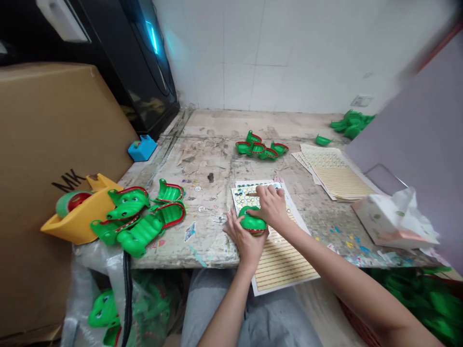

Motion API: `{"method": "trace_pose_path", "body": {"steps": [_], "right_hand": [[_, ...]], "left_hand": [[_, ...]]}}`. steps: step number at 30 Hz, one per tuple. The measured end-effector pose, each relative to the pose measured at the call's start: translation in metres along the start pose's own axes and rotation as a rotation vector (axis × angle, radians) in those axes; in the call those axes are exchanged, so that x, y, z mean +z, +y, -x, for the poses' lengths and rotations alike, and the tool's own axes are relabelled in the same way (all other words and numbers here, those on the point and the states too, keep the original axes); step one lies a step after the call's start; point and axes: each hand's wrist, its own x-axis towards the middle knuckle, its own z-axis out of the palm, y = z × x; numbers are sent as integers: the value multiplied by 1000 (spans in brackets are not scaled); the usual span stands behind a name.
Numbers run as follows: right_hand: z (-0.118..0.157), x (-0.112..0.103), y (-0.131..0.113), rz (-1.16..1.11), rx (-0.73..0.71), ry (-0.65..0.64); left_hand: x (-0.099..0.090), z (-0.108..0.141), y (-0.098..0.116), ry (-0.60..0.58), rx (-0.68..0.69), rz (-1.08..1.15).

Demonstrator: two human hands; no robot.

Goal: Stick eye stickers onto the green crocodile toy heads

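Clock read from the green crocodile head, which sits mid-table near the front edge, over the sticker sheet. Left hand at 6 o'clock of it: thumb and fingers closed around the sides, firm cupped hold, gap just the head's width. Right hand at 1–2 o'clock, palm down, fingers curled and bunched; thumb reaches to the head's top and looks in contact. Slim brown stick pokes out at the fingertips' 9 o'clock; can't tell if the right hand pinches it or just covers it. One eye shows on the head at about 10 o'clock.

Sheet: round eye stickers toward 12, red-striped yellow rows running out to 5, past the table edge.

Others: green jaw pieces with red rims at 12; more paper sheets at 2; tissue box at 3; crocodile toy at 9, mouth open, touching yellow tape dispenser; blue dispenser at 10.
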Motion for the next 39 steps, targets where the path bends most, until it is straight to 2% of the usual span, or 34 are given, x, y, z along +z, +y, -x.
{"method": "trace_pose_path", "body": {"steps": [2, 5, 7, 9, 11, 12, 16, 22, 39], "right_hand": [[0, 2, -1, 8, -16, 24], [-4, 19, 6, -171, 14, -19], [-13, 36, 17, -381, 101, -73], [-26, 53, 29, -617, 260, -96], [-42, 67, 38, -775, 369, -41], [-49, 73, 41, -811, 376, -3], [-65, 94, 42, -803, 237, 57], [-63, 114, 43, -783, 214, 55], [-63, 112, 44, -734, 215, 41]], "left_hand": [[1, 0, -1, 5, 2, 5], [1, 0, -1, 8, 8, 6], [1, -1, -1, 3, 8, -2], [1, -1, -1, 1, 14, -13], [1, -2, 0, 7, 17, -24], [1, -2, 0, 11, 18, -28], [0, 0, 0, 19, 21, -30], [1, 1, -2, 12, 19, -38], [0, 1, -1, 5, 12, -37]]}}
